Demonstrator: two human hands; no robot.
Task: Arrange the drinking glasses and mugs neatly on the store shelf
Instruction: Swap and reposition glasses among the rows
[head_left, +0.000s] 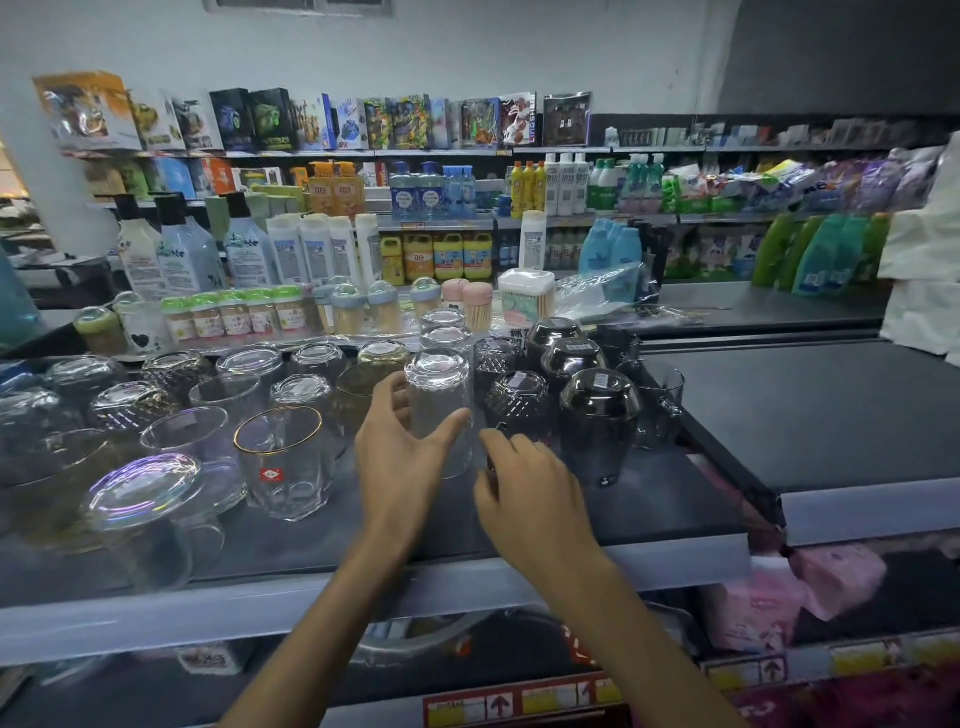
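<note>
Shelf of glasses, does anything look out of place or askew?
Yes. The gold-rimmed glass near the front stands mouth up, while the iridescent mug beside it and most others sit upside down.

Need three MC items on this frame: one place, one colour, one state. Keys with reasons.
1. The gold-rimmed glass stands:
A) left of the left hand
B) right of the right hand
C) on the back shelf

2. Its label is:
A) blue
B) red
C) green

3. The clear tumbler that the left hand holds is:
A) on its side
B) rim up
C) base up

Key: 1A, it sits to the hand's left, at the shelf front; 2B, the sticker on its front is red; 3C, its thick base faces up.
</note>
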